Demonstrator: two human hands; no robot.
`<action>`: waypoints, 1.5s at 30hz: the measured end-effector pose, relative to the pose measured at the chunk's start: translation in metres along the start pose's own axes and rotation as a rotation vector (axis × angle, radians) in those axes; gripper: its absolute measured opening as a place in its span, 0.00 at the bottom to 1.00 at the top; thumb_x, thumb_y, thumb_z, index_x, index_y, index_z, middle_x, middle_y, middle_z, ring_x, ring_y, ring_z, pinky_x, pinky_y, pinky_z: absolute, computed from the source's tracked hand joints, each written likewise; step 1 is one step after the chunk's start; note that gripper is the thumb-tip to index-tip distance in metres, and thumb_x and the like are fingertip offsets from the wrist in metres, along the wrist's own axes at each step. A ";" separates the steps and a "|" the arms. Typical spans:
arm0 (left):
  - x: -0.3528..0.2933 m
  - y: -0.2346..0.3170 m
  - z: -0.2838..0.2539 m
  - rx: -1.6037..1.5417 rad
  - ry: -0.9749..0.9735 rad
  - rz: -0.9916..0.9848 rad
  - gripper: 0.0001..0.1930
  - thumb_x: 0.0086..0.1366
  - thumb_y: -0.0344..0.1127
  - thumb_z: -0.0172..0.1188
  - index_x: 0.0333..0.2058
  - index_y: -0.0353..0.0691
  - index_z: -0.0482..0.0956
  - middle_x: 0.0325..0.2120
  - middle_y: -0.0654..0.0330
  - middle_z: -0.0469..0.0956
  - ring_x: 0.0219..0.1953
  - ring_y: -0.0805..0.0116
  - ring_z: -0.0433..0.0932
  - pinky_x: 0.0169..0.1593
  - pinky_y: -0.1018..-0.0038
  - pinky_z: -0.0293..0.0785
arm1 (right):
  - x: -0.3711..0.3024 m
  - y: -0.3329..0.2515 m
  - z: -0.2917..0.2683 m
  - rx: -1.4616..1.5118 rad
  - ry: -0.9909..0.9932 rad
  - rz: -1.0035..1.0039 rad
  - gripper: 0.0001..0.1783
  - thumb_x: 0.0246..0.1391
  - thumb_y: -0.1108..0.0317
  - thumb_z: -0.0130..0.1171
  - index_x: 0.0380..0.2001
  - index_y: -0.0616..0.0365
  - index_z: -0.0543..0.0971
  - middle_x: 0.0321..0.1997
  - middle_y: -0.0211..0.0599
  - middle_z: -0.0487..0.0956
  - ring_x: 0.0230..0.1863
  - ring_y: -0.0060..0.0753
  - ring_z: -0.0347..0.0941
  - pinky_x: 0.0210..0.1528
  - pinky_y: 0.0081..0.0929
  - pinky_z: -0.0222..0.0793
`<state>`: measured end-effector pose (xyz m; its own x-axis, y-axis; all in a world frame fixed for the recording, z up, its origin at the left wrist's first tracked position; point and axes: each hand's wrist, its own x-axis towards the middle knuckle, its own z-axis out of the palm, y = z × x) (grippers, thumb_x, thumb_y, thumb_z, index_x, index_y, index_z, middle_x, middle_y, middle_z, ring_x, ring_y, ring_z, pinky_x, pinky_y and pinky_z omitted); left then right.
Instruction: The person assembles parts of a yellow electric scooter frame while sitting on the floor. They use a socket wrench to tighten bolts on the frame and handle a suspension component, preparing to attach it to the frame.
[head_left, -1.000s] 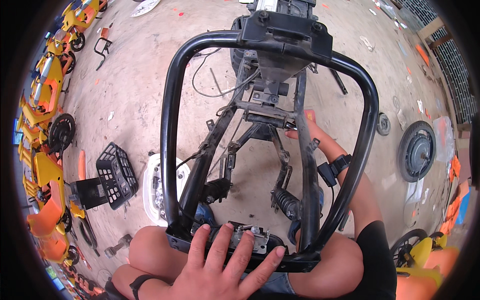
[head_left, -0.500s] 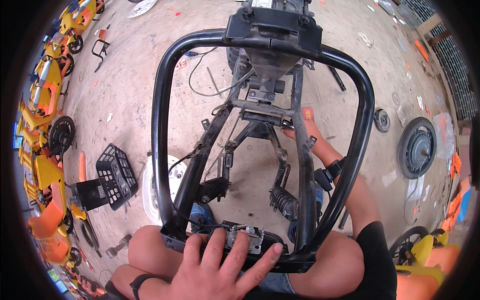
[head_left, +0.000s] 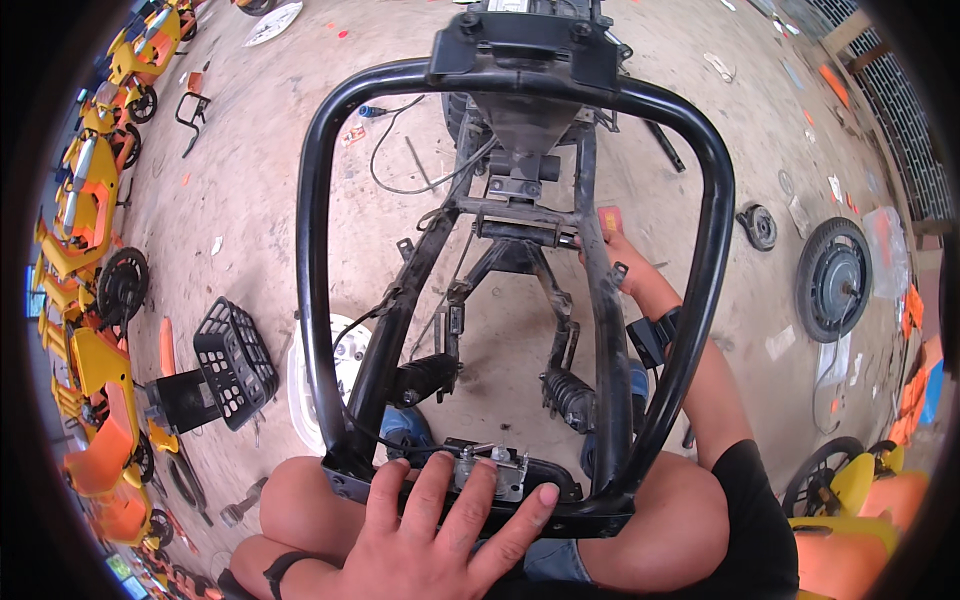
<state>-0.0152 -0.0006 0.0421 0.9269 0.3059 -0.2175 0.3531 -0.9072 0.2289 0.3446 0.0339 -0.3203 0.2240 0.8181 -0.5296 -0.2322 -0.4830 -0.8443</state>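
Fingers spread wide rather than curled shut, the left hand rests over the near edge of a black vehicle frame, whose near corners sit at the person's knees. A slip there could scrape a fingertip on the silver latch fitting. Farther in, past two coil shock absorbers, the right hand is partly hidden by the frame's right tube, at the right end of a cross shaft; how tight its grip is, and on what, cannot be told. A hard push there might rock the frame, so lightly is it steadied. Beyond, a loose cable loops over the floor and could snag should the frame shift.
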 end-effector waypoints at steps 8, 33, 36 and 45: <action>0.001 0.002 -0.006 0.029 -0.100 0.005 0.33 0.63 0.41 0.60 0.68 0.49 0.67 0.56 0.49 0.71 0.55 0.47 0.70 0.57 0.47 0.64 | -0.004 0.012 0.009 -0.450 0.102 -0.521 0.12 0.52 0.71 0.69 0.38 0.65 0.81 0.30 0.40 0.81 0.34 0.36 0.76 0.37 0.32 0.72; 0.012 0.008 -0.008 0.052 -0.112 0.083 0.38 0.57 0.44 0.68 0.65 0.38 0.68 0.55 0.47 0.72 0.56 0.46 0.72 0.59 0.50 0.66 | -0.015 0.011 0.010 0.236 0.133 0.080 0.28 0.71 0.45 0.49 0.32 0.63 0.76 0.21 0.28 0.71 0.17 0.24 0.66 0.21 0.22 0.61; 0.013 0.007 -0.009 0.055 -0.119 0.082 0.39 0.55 0.43 0.69 0.65 0.38 0.68 0.54 0.47 0.72 0.56 0.46 0.72 0.59 0.50 0.66 | -0.011 0.016 0.019 0.211 0.202 -0.069 0.29 0.72 0.45 0.47 0.30 0.63 0.75 0.19 0.29 0.70 0.17 0.24 0.65 0.21 0.24 0.62; 0.014 0.009 -0.010 0.047 -0.138 0.058 0.39 0.54 0.42 0.70 0.64 0.38 0.68 0.55 0.47 0.72 0.56 0.46 0.71 0.59 0.50 0.66 | -0.016 0.024 0.026 0.014 0.285 -0.284 0.27 0.73 0.48 0.46 0.30 0.63 0.74 0.20 0.33 0.75 0.21 0.26 0.72 0.27 0.29 0.68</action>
<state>0.0021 -0.0014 0.0502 0.9181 0.2126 -0.3345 0.2899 -0.9357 0.2009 0.3111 0.0170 -0.3300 0.5338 0.7983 -0.2788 -0.1356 -0.2447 -0.9601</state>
